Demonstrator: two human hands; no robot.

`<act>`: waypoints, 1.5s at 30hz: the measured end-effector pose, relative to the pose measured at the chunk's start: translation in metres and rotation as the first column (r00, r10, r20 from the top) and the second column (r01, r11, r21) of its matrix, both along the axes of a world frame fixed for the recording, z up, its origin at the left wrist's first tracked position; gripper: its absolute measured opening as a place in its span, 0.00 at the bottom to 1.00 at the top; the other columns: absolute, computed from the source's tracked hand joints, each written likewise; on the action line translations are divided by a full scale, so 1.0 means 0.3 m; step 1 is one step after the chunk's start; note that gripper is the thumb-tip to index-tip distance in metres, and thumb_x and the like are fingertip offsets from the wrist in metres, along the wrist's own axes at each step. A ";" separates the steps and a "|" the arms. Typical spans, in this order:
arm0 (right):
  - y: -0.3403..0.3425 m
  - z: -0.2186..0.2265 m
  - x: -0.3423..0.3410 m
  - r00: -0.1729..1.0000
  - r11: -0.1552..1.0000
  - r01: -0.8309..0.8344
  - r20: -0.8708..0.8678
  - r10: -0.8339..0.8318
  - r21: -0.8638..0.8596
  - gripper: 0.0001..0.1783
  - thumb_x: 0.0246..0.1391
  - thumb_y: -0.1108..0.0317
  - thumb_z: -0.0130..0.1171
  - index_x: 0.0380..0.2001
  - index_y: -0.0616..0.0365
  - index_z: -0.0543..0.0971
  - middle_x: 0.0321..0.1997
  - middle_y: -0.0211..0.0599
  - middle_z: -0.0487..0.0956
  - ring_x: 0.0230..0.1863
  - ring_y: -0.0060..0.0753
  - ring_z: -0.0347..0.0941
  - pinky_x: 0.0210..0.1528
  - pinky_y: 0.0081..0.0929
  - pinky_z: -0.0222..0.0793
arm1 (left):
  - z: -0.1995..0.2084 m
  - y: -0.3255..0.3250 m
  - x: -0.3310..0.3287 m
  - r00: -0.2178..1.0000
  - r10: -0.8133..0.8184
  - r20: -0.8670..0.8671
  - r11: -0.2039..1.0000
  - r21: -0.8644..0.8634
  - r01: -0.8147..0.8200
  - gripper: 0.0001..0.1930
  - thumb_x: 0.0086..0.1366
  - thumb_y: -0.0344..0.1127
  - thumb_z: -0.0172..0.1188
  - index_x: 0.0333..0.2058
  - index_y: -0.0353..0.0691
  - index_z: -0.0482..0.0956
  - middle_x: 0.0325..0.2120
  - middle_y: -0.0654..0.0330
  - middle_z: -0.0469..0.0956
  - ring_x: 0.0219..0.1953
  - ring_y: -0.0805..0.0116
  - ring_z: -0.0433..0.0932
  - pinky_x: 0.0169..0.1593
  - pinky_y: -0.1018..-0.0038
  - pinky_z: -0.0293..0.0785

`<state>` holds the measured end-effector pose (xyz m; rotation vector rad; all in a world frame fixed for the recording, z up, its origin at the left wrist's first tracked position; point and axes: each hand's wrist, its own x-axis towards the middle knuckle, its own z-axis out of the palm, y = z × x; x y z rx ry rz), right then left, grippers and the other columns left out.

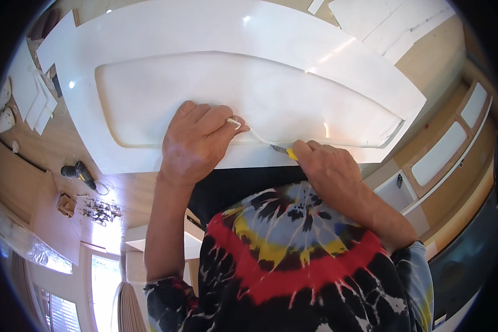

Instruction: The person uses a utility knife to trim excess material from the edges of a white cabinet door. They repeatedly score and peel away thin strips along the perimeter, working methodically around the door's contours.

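A large white panel [149,33] with a recessed middle, like a cabinet door, lies flat before me. My left hand [193,144] rests over the recess near its close edge, fingers closed in a pinch on a thin white strip [260,136]. One curled end of the strip sticks up between the fingers. From there it runs right along the recess edge, toward the knife blade. Wrapped around a yellow utility knife [292,154], my right hand [332,166] sits at the panel's near border. The blade is out and points left, close to the strip; whether they touch I cannot tell.
A cordless drill [79,174] lies on the wooden floor at left, near scattered small hardware [100,210] and a small cardboard box [66,205]. White boards [36,97] lie farther left, more boards [393,25] at far right. A cabinet with white doors [440,152] is at right.
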<state>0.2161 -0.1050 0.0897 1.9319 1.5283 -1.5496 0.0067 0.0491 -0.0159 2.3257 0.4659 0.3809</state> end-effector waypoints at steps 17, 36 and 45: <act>0.003 0.014 -0.001 0.999 0.999 -0.038 0.034 0.037 0.010 0.08 0.58 0.79 0.57 0.40 0.63 0.71 0.36 0.51 0.81 0.37 0.54 0.84 0.39 0.43 0.80 | 0.017 0.002 0.009 0.999 0.044 -0.026 0.998 -0.034 -0.045 0.10 0.49 0.33 0.78 0.31 0.46 0.87 0.30 0.66 0.79 0.32 0.64 0.76 0.37 0.66 0.72; -0.036 -0.014 0.013 0.999 0.997 -0.033 0.023 0.032 0.068 0.07 0.59 0.77 0.56 0.40 0.63 0.71 0.36 0.51 0.81 0.36 0.57 0.84 0.38 0.47 0.79 | 0.020 0.000 0.008 0.998 0.061 -0.018 0.997 -0.039 -0.062 0.08 0.51 0.33 0.78 0.31 0.47 0.88 0.31 0.66 0.79 0.31 0.63 0.76 0.36 0.66 0.73; -0.021 -0.033 -0.003 0.994 0.995 -0.082 0.083 0.077 0.058 0.09 0.58 0.77 0.59 0.40 0.63 0.71 0.35 0.49 0.82 0.36 0.53 0.85 0.38 0.44 0.81 | 0.021 0.001 0.007 0.998 0.061 -0.012 0.998 -0.016 -0.061 0.09 0.50 0.32 0.78 0.31 0.47 0.88 0.31 0.66 0.80 0.31 0.62 0.76 0.35 0.66 0.73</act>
